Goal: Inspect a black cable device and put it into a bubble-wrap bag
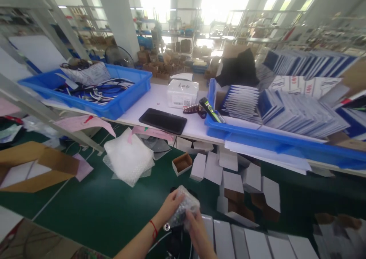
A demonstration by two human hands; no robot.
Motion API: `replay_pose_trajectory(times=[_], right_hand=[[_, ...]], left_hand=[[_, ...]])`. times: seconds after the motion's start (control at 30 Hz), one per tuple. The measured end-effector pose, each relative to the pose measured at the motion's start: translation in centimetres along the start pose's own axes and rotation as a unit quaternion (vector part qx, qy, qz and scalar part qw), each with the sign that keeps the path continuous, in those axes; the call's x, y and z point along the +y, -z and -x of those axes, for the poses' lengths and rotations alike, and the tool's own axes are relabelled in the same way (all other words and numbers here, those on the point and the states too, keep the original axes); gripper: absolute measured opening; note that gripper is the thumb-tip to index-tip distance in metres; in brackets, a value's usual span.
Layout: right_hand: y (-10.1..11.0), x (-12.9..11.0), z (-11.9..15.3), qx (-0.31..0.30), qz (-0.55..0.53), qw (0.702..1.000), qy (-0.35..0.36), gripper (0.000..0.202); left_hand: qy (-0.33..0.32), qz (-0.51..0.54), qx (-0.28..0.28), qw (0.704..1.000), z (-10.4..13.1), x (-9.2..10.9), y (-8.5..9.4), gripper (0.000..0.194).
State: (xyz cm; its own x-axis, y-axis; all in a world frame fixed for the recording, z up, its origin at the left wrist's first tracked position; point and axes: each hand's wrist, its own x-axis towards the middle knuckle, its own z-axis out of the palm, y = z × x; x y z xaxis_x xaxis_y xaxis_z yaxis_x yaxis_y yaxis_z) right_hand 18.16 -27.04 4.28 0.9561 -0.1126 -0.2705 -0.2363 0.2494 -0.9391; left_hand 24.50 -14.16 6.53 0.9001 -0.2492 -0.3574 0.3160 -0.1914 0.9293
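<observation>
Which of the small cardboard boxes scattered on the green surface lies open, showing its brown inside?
The open box, at the left end of the cluster beside the bubble wrap pile, shows a brown hollow. The small white boxes right of it show closed white faces.

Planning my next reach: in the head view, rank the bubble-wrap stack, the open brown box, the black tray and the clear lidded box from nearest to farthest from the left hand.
From the left hand:
1. Open brown box, just ahead on the green mat.
2. Bubble-wrap stack, ahead-left on the mat; close to the box's distance, so hard to call.
3. Black tray, on the white shelf.
4. Clear lidded box, farther back.
</observation>
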Motion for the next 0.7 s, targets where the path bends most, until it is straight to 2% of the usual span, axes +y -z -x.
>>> replay_pose_trajectory(times=[0.07, 0.13, 0.2, 0.27, 0.33, 0.43, 0.53, 0.6, 0.7], right_hand=[[-0.9, 0.1, -1.8, -0.01, -0.097, 0.993, -0.073, 0.06], [-1.0, -0.4, -3.9, 0.01, -0.115, 0.989, -0.088, 0.064], [-0.6, -1.1, -6.4, 0.049, -0.062, 0.995, -0.058, 0.065], [0.0, -1.9, -8.7, 0.088, 0.035, 0.995, -0.007, 0.066], [0.2, -2.5, -10.9, 0.12, 0.166, 0.975, 0.084, 0.065], [-0.2, -2.9, -13.9, 0.101, 0.352, 0.895, 0.254, 0.054], [-1.5, -2.4, -16.5, 0.015, 0.465, 0.801, 0.375, 0.047], [-2.8, -1.9, -17.8, -0.036, 0.526, 0.745, 0.408, 0.049], [-5.5, -1.6, -18.3, -0.095, 0.608, 0.686, 0.388, 0.059]], left_hand=[[-0.016, -0.042, 0.045, 0.998, -1.8, 0.2, -0.1, 0.05], [-0.028, -0.08, 0.091, 0.992, -3.8, 0.4, 0.1, 0.048], [-0.014, -0.124, 0.164, 0.979, -6.0, 0.6, 0.6, 0.046], [0.033, -0.158, 0.24, 0.957, -8.4, 0.7, 1.6, 0.045], [0.075, -0.181, 0.277, 0.941, -10.7, 0.5, 2.6, 0.043], [0.073, -0.195, 0.251, 0.945, -13.3, -0.2, 3.9, 0.031], [0.044, -0.195, 0.217, 0.955, -14.6, -1.1, 5.3, 0.024], [0.036, -0.191, 0.207, 0.959, -14.5, -1.7, 6.6, 0.023], [0.039, -0.177, 0.205, 0.962, -13.2, -3.0, 9.3, 0.023]])
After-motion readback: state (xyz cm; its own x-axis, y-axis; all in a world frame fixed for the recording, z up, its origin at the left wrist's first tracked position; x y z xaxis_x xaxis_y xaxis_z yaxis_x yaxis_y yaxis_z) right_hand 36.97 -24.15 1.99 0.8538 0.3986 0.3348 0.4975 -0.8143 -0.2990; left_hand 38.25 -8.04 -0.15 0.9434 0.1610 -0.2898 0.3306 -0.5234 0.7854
